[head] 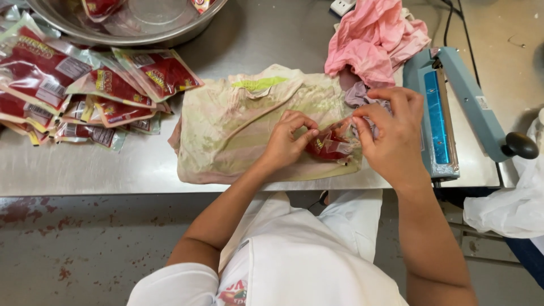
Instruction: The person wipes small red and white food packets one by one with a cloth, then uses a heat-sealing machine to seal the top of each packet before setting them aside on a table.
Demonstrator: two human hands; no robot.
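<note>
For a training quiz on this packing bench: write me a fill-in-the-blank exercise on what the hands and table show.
1. Both hands, left hand and right hand, hold one small ____ pouch.
2. The pouch is held above a stained ____.
3. The blue heat sealer stands to the person's ____.
4. Finished pouches are piled beside a metal ____.

Missing words: red; cloth; right; bowl
</note>
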